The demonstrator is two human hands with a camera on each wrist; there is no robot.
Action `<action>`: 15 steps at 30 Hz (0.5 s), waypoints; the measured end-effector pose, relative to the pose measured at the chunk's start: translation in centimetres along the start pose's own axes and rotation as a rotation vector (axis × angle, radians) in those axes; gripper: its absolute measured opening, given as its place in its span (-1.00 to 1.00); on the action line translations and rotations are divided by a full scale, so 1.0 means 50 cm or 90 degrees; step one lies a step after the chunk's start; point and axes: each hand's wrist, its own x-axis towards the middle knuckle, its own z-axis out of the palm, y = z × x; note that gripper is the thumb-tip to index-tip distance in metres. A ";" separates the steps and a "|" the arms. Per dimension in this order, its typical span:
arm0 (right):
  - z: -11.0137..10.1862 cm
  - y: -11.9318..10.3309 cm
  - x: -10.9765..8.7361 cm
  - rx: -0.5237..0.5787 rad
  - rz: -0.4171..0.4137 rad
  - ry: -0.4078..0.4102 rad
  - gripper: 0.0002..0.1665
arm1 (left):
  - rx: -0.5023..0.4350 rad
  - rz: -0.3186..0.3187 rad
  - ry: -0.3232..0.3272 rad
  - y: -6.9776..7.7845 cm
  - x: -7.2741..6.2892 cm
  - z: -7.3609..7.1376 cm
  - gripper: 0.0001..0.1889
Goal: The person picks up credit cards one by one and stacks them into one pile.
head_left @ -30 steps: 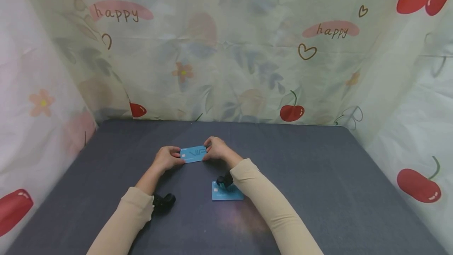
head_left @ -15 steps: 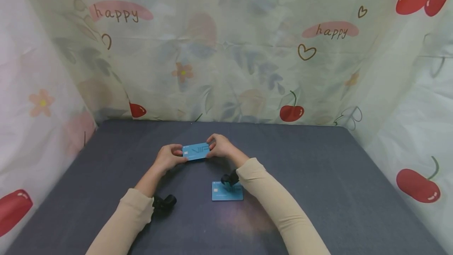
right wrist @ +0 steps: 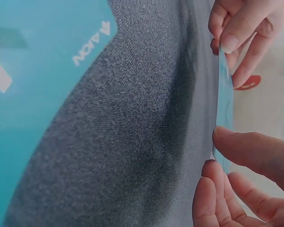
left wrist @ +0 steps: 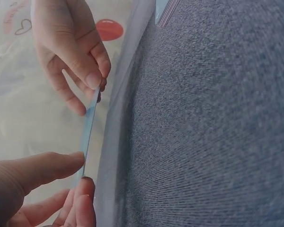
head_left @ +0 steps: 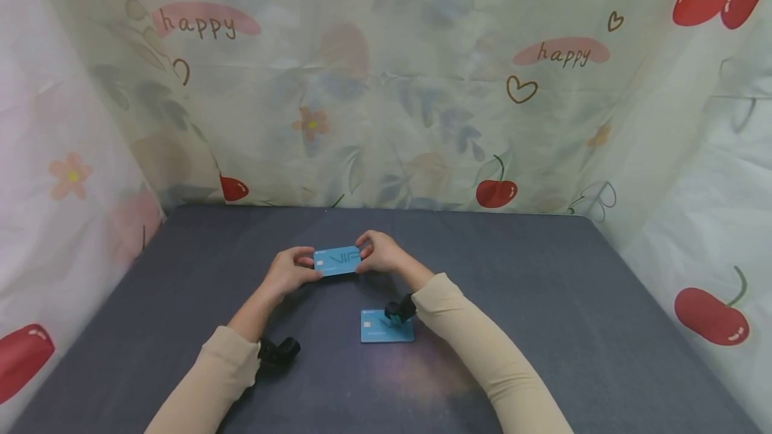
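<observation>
A light blue card (head_left: 337, 261) with "VIP" printed on it is held up between both hands, its face toward the head camera. My left hand (head_left: 291, 271) pinches its left end between thumb and fingers. At the opposite end, my right hand (head_left: 380, 252) pinches the card the same way. Both wrist views show the card (left wrist: 90, 120) nearly edge-on. Nearer the body, a stack of similar blue cards (head_left: 376, 335) lies on the table, partly covered by the right wrist's black camera. In the right wrist view, the top card of the stack (right wrist: 42, 90) looms large.
The dark grey cloth-covered table (head_left: 512, 286) spreads around the hands. Behind it hangs a patterned curtain (head_left: 398, 112) with cherries and "happy" lettering. Black wrist cameras, such as the left one (head_left: 280, 351), jut from under the sleeves.
Both hands have shifted slightly to the right together with the VIP card, rising a little and then lowering. The right forearm moved right, uncovering more of the card stack, which stayed put.
</observation>
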 end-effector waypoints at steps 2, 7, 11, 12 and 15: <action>-0.001 0.001 -0.005 0.002 0.000 -0.002 -0.41 | 0.002 0.007 -0.003 -0.003 -0.001 0.001 -0.37; -0.002 0.003 -0.017 0.007 0.001 -0.007 -0.38 | -0.018 0.031 -0.011 -0.009 -0.004 0.003 -0.39; -0.004 0.006 -0.025 0.012 -0.002 -0.008 -0.38 | -0.029 0.041 -0.020 -0.012 -0.006 0.006 -0.39; -0.005 0.007 -0.026 0.012 -0.006 -0.007 -0.38 | -0.029 0.043 -0.021 -0.013 -0.006 0.006 -0.39; -0.007 0.010 -0.030 0.010 -0.013 -0.005 -0.39 | -0.033 0.045 -0.023 -0.015 -0.007 0.008 -0.39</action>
